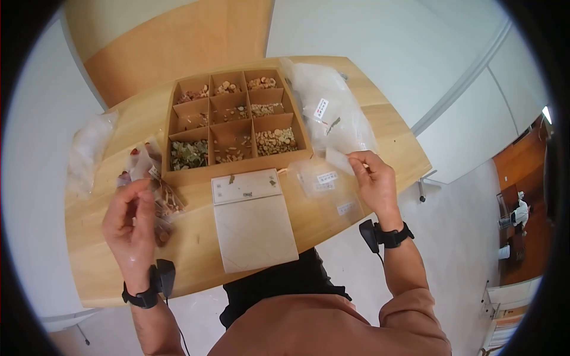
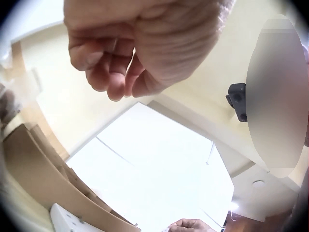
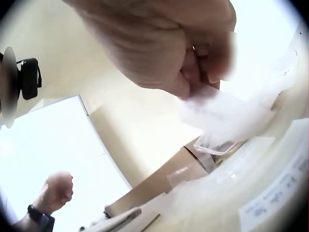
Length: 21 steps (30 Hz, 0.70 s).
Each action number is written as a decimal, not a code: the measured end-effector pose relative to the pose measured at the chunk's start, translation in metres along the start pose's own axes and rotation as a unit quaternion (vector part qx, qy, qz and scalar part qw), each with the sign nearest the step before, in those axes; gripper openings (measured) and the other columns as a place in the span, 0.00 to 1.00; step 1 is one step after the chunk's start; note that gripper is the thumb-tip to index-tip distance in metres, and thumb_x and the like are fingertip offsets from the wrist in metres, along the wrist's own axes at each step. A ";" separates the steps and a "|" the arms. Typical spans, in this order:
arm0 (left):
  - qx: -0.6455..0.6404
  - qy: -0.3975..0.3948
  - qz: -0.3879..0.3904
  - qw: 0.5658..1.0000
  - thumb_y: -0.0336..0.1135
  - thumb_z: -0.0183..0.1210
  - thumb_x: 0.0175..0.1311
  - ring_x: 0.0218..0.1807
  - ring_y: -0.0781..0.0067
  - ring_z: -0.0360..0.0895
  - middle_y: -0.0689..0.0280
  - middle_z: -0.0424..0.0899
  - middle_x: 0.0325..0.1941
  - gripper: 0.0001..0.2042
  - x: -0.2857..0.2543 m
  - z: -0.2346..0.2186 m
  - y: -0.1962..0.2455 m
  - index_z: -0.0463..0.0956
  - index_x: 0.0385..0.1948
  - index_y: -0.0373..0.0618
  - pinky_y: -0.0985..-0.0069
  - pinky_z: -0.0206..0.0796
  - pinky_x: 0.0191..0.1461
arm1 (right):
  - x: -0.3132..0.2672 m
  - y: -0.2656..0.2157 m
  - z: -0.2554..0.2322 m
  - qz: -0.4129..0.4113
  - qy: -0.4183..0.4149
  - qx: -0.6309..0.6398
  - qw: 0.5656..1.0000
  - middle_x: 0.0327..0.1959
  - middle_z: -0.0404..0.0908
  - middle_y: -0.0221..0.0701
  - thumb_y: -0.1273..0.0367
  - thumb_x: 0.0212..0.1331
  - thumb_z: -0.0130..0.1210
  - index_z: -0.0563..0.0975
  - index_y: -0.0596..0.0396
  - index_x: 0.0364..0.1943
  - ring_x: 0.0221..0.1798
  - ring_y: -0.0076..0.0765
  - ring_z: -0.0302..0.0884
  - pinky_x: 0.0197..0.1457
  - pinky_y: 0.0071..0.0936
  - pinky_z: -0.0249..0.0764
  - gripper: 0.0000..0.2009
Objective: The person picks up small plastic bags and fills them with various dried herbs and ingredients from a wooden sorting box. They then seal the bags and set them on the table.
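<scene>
My right hand's [image 1: 379, 183] fingers pinch the bag [image 1: 339, 160] near its edge beside the box [image 1: 191, 175], a sound hold, as it appears light, limp and slippery; my left hand's [image 1: 132, 222] fingers curl loosely, visibly empty.

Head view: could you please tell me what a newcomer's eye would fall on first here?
Probably the cardboard box with nine compartments in the middle of the table, its nearest left one heaped with green leafy pieces. Next might come the large clear bag along the box's right side. Nearer the person, the right hand pinches a translucent piece of plastic.
</scene>
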<state>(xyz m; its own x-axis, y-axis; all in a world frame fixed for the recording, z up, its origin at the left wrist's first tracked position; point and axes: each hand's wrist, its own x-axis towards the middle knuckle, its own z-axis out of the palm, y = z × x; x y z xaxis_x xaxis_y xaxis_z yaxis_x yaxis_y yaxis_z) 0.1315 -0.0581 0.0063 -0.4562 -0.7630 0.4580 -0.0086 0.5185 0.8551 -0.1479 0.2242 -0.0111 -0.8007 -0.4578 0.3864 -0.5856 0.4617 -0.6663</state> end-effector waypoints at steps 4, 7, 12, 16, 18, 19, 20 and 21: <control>-0.006 -0.059 0.022 0.998 0.20 0.58 0.63 0.28 0.90 0.68 0.75 0.76 0.28 0.09 0.006 0.026 0.005 0.82 0.41 0.41 0.88 0.57 0.30 | 0.007 -0.009 0.000 0.015 0.003 0.054 0.998 0.32 0.84 0.32 0.73 0.66 0.58 0.81 0.58 0.39 0.30 0.26 0.79 0.37 0.24 0.76 0.04; -0.036 -0.128 0.000 0.991 0.21 0.59 0.63 0.25 0.87 0.69 0.72 0.79 0.27 0.08 0.007 0.042 0.008 0.82 0.41 0.41 0.86 0.59 0.27 | 0.012 -0.024 0.002 0.099 -0.036 0.176 0.979 0.32 0.83 0.30 0.72 0.68 0.57 0.79 0.60 0.39 0.30 0.23 0.78 0.37 0.21 0.76 0.04; -0.052 -0.257 0.025 0.965 0.24 0.60 0.63 0.23 0.81 0.71 0.65 0.82 0.27 0.13 0.009 0.078 0.018 0.80 0.49 0.41 0.83 0.65 0.28 | 0.011 -0.048 0.020 0.078 -0.044 0.290 0.953 0.32 0.82 0.32 0.72 0.70 0.55 0.75 0.62 0.41 0.32 0.24 0.80 0.38 0.22 0.80 0.05; -0.110 -0.312 -0.047 0.943 0.26 0.61 0.63 0.24 0.82 0.71 0.67 0.81 0.27 0.19 0.008 0.103 0.021 0.76 0.56 0.43 0.83 0.67 0.31 | 0.005 -0.058 0.031 0.082 -0.041 0.405 0.910 0.34 0.82 0.33 0.72 0.71 0.53 0.74 0.62 0.44 0.35 0.26 0.83 0.41 0.26 0.83 0.07; -0.081 -0.323 -0.065 0.941 0.27 0.62 0.63 0.26 0.83 0.72 0.69 0.81 0.30 0.19 0.012 0.107 0.025 0.76 0.57 0.43 0.83 0.68 0.32 | 0.003 -0.052 0.036 0.093 -0.046 0.462 0.881 0.35 0.83 0.34 0.71 0.71 0.53 0.73 0.61 0.46 0.36 0.28 0.83 0.43 0.27 0.84 0.07; -0.067 -0.328 -0.075 0.939 0.27 0.63 0.63 0.27 0.83 0.72 0.70 0.81 0.31 0.19 0.014 0.109 0.027 0.76 0.57 0.43 0.83 0.68 0.33 | 0.003 -0.051 0.038 0.104 -0.046 0.472 0.874 0.36 0.83 0.34 0.71 0.71 0.52 0.72 0.61 0.46 0.37 0.28 0.84 0.42 0.27 0.84 0.07; -0.102 -0.326 -0.092 0.935 0.28 0.63 0.63 0.28 0.84 0.72 0.70 0.80 0.32 0.19 0.014 0.111 0.025 0.76 0.57 0.43 0.83 0.68 0.33 | 0.002 -0.051 0.040 0.117 -0.047 0.481 0.868 0.37 0.83 0.35 0.71 0.72 0.52 0.72 0.60 0.47 0.37 0.29 0.84 0.42 0.27 0.84 0.07; -0.136 -0.324 -0.109 0.930 0.28 0.63 0.63 0.30 0.84 0.72 0.71 0.80 0.33 0.19 0.013 0.114 0.021 0.76 0.57 0.43 0.83 0.68 0.34 | 0.002 -0.050 0.043 0.130 -0.048 0.489 0.861 0.38 0.83 0.35 0.71 0.72 0.51 0.72 0.60 0.47 0.37 0.29 0.84 0.42 0.27 0.84 0.07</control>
<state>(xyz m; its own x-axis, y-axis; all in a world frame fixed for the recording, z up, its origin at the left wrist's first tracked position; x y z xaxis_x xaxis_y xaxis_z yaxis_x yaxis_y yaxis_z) 0.0240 -0.0133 0.0022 -0.9107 -0.4008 0.0995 0.0216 0.1945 0.9807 -0.1145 0.1675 -0.0040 -0.8475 -0.5173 0.1192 0.0369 -0.2815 -0.9589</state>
